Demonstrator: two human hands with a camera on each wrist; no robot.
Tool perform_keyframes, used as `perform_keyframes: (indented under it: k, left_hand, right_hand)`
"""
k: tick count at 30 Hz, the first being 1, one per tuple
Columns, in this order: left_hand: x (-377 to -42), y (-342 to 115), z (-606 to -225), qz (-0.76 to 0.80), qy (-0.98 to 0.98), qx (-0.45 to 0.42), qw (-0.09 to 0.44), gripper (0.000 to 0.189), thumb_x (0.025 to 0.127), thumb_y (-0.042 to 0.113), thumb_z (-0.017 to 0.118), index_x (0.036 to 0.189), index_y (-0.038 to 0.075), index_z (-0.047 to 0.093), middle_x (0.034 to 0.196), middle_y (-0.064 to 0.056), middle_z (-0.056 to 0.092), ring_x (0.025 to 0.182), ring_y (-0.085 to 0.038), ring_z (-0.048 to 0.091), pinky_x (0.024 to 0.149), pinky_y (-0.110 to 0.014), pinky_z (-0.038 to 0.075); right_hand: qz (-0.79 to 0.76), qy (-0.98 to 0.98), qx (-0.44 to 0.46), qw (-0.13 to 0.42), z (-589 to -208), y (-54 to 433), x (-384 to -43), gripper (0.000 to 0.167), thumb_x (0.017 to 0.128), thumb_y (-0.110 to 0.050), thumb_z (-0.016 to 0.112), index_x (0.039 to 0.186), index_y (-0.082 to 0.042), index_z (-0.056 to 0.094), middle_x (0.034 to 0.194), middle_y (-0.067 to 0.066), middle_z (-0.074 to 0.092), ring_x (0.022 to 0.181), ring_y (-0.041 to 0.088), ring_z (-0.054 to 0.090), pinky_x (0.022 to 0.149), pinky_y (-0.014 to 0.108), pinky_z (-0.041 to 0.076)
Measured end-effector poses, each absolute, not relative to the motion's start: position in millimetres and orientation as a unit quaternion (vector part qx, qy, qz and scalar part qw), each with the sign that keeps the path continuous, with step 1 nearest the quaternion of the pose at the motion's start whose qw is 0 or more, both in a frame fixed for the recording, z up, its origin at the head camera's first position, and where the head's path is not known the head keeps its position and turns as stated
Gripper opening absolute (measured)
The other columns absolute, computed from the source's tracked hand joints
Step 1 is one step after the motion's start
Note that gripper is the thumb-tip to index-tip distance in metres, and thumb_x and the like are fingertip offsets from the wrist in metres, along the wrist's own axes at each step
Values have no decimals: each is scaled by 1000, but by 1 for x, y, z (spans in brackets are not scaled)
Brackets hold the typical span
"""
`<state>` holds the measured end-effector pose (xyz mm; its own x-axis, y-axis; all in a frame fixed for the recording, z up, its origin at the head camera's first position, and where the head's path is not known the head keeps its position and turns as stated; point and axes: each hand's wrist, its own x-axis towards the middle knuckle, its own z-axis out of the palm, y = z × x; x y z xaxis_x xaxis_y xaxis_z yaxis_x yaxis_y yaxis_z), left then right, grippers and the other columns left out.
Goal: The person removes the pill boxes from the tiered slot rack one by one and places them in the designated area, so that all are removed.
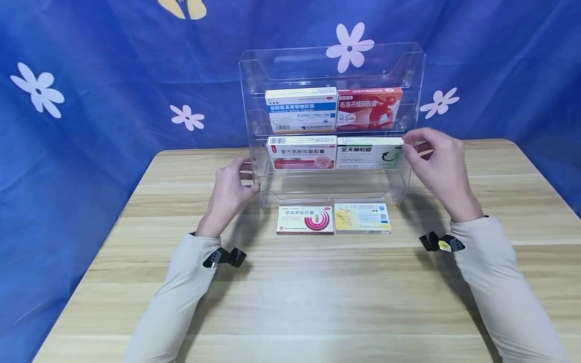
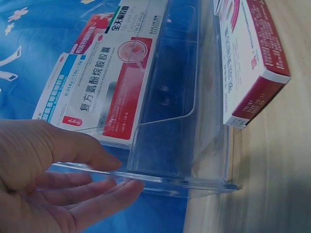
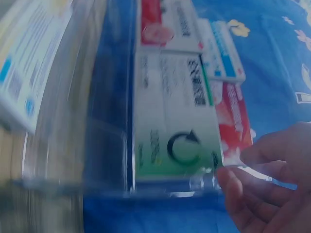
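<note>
A clear acrylic display rack (image 1: 327, 184) stands on the table with medicine boxes on its two filled tiers. My left hand (image 1: 233, 189) holds the rack's left side edge, its thumb (image 2: 99, 155) on one side and its fingers on the other. At the far end of that tier, my right hand (image 1: 438, 164) pinches the upper right corner of a green-and-white medicine box (image 1: 368, 154). A red-and-white medicine box (image 1: 301, 154) sits beside it. Above them are a blue-and-white medicine box (image 1: 301, 112) and a red medicine box (image 1: 369, 110).
Lying before the rack are a white medicine box with pink rings (image 1: 305, 220) and a yellow-and-white medicine box (image 1: 363, 218). The wooden table (image 1: 290, 302) reaches toward me. Behind the rack hangs a blue flowered curtain (image 1: 136, 75).
</note>
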<state>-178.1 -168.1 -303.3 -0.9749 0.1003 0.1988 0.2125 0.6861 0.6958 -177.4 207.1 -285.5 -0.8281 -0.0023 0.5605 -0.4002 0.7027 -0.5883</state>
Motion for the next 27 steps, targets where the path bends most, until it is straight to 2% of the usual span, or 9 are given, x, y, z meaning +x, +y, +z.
perform_keyframes:
  k: [4,6,9,13,15,21,27]
  left_hand:
    - [-177,-169,-305,-392,-913,-89,76,58,75,-10,64,131,-9,49,119,-27,62,102,-38,65,82,-42,57]
    - [-178,-169,-305,-392,-912,-92,79,57,75,-10,64,130,-10,49,118,-27,63,102,-38,65,81,-42,57]
    - [-178,-168,-306,-393,-911,-96,82,56,75,-10,64,129,-10,50,117,-27,63,101,-38,66,80,-41,58]
    - [-178,-168,-306,-393,-910,-98,84,57,75,-10,65,130,-9,50,117,-27,63,100,-38,66,79,-41,58]
    - [-179,-168,-307,-394,-910,-97,84,57,75,-10,64,130,-9,50,117,-27,63,100,-38,66,78,-40,58]
    - [-179,-168,-308,-390,-912,-98,85,56,75,-10,64,129,-10,50,116,-28,63,100,-39,66,80,-41,58]
    - [-181,-169,-310,-386,-913,-98,87,57,74,-10,65,129,-8,51,115,-27,64,98,-38,67,77,-40,59]
  right_hand:
    - [320,-894,149,277,-288,210,-182,21,86,0,64,107,2,69,96,16,68,74,23,64,64,1,41]
    - [303,-898,162,275,-289,210,-183,24,86,1,65,110,2,68,100,16,68,74,25,64,64,2,41]
    - [281,-906,172,266,-291,210,-183,32,85,2,66,117,2,65,109,18,67,74,28,65,66,18,52]
    - [249,-922,180,236,-293,210,-184,40,87,-1,66,126,0,60,125,19,61,71,28,61,65,40,52]
    - [240,-926,185,227,-295,211,-184,41,88,-2,65,129,-1,58,129,19,59,70,26,59,65,38,48]
    - [258,-914,198,245,-297,213,-187,35,90,1,63,125,3,60,118,20,63,71,25,54,65,34,44]
    - [258,-914,195,245,-293,211,-193,31,89,3,64,120,4,64,111,20,65,84,32,59,71,41,49]
